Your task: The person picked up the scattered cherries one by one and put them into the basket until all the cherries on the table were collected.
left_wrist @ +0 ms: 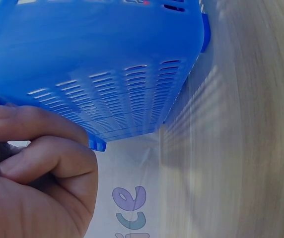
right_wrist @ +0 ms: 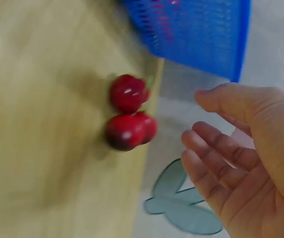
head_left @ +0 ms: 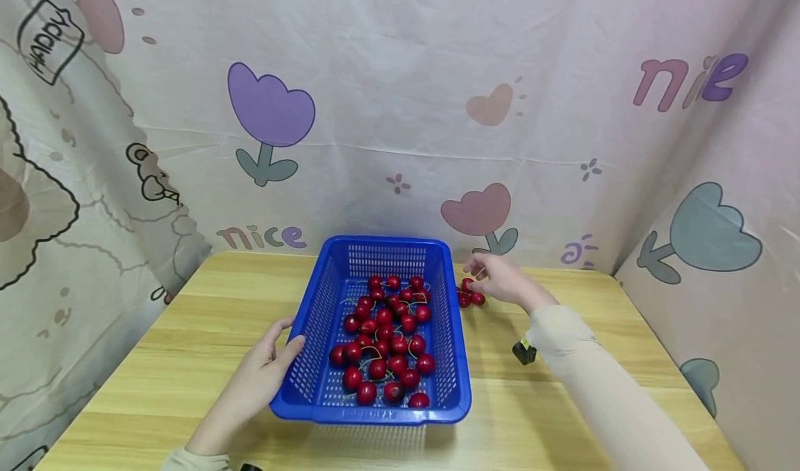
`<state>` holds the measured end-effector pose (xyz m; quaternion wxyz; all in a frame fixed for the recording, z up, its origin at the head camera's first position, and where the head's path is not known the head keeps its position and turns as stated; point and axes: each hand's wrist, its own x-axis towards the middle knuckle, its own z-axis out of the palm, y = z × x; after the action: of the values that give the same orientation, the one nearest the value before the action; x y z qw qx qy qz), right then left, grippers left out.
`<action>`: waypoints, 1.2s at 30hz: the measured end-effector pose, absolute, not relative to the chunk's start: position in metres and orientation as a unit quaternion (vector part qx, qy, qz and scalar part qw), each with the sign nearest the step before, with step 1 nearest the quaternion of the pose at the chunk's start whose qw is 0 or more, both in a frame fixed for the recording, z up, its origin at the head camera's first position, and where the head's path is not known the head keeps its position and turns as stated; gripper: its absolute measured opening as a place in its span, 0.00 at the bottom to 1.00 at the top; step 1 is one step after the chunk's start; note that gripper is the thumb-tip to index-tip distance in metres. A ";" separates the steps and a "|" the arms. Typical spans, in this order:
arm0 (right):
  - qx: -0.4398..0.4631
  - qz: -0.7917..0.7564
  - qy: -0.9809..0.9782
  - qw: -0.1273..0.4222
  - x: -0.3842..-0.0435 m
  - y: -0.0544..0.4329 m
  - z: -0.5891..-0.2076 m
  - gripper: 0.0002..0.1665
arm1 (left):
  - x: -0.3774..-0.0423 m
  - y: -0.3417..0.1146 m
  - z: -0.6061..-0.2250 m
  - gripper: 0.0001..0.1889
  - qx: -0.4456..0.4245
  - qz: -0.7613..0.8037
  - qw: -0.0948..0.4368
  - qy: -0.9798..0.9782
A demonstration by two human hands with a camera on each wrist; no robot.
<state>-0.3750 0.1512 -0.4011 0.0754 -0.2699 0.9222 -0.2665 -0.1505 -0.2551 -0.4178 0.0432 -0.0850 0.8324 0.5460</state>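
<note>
A blue plastic basket [head_left: 459,360] holds many red cherries [head_left: 384,315] with thin stems. My left hand [head_left: 265,367] grips the basket's left rim, its fingers curled there in the left wrist view. Beyond the basket's right side, a few loose cherries [head_left: 478,299] lie together on the table; in the right wrist view these cherries [right_wrist: 127,94] sit near the table's far edge. My right hand [head_left: 502,280] is over them, its fingers loosely bent and apart from the thumb, with nothing between them.
The light wooden table [head_left: 187,346] carries the basket. Behind it hangs a patterned cloth [head_left: 375,54], which also runs along both sides. A small black device [head_left: 523,351] is strapped at my right wrist.
</note>
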 end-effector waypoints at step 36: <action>-0.197 -0.309 0.928 0.063 -0.358 0.184 -0.449 0.13 | -0.152 -0.256 -0.418 0.28 -0.085 0.538 0.046 0.837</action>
<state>-0.3583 0.1838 -0.4492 0.0633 -0.1971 0.9284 -0.3086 -0.1517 -0.2555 -0.4177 0.0459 -0.0855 0.8371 0.5384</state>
